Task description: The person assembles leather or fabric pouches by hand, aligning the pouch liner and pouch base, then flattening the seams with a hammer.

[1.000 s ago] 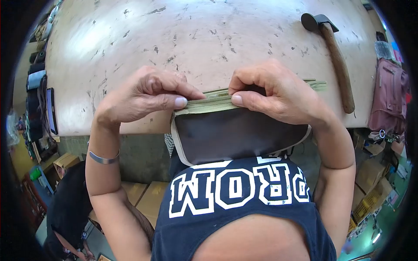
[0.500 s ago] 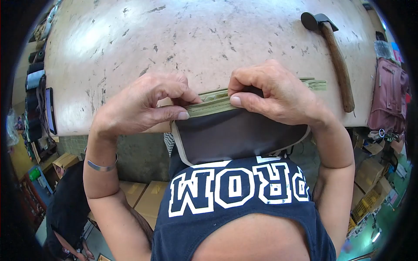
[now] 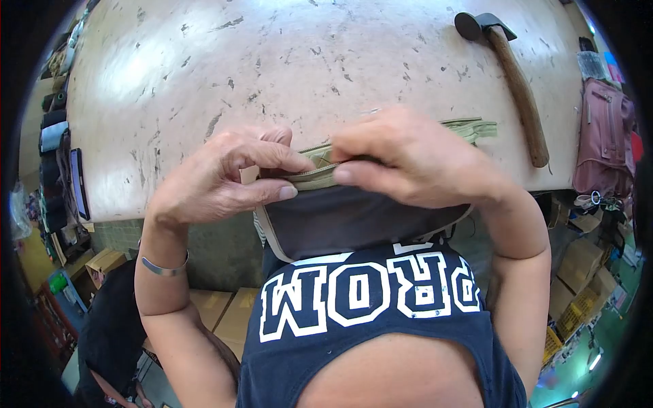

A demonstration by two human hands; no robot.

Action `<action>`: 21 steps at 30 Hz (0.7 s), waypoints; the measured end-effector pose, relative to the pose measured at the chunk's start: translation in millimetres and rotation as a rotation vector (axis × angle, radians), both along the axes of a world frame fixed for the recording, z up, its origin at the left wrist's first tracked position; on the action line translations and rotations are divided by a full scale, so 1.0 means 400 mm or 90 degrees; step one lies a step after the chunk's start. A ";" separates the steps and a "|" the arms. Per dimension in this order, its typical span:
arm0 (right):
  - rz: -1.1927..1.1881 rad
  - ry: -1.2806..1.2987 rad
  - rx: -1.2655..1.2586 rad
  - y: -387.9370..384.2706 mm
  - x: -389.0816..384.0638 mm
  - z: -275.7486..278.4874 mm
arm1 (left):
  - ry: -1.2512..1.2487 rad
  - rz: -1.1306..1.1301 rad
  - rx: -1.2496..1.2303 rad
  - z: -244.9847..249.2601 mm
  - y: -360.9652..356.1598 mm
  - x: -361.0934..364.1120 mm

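Observation:
A dark brown panel (image 3: pixel 360 221) with light edging hangs at the table's near edge, against the shirt. Along its top runs an olive green zipper strip (image 3: pixel 316 178), whose far end reaches right past my right hand. My left hand (image 3: pixel 231 170) pinches the strip near its left end, thumb in front and fingers behind. Close beside it, my right hand (image 3: pixel 408 160) grips the strip between thumb and curled fingers, slightly blurred.
A hammer (image 3: pixel 520 95) with a wooden handle lies on the worn table (image 3: pixel 272 68) at the right. A phone (image 3: pixel 79 183) rests at the left edge. A pink bag (image 3: pixel 602 139) is at the far right. Another person (image 3: pixel 112 333) is at lower left, below cardboard boxes.
My right hand has moved left along the strip, closer to my left hand. The panel and strip have shifted slightly left, and the view has shifted a little.

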State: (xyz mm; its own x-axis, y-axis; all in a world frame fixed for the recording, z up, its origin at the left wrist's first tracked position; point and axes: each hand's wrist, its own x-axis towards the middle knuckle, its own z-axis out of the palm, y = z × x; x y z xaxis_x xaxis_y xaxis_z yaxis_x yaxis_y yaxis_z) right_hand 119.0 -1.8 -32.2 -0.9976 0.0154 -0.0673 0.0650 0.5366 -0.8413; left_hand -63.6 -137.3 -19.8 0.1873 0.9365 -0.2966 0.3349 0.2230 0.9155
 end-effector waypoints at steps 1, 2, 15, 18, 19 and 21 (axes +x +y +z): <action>-0.004 -0.013 0.012 0.014 0.016 0.003 | -0.014 0.004 0.003 -0.004 -0.002 -0.001; -0.009 -0.026 0.024 0.033 0.035 0.008 | -0.027 0.008 0.005 -0.008 -0.003 -0.001; 0.008 0.283 0.045 0.071 0.107 0.086 | 0.007 -0.153 0.074 -0.007 0.107 0.005; -0.065 0.328 0.152 0.062 0.109 0.117 | 0.071 -0.176 0.064 0.052 0.139 0.037; -0.150 0.357 0.217 0.073 0.115 0.114 | 0.104 -0.125 0.130 0.071 0.129 0.031; -0.297 0.403 0.438 0.123 0.137 0.106 | 0.290 -0.031 0.275 0.141 0.119 0.021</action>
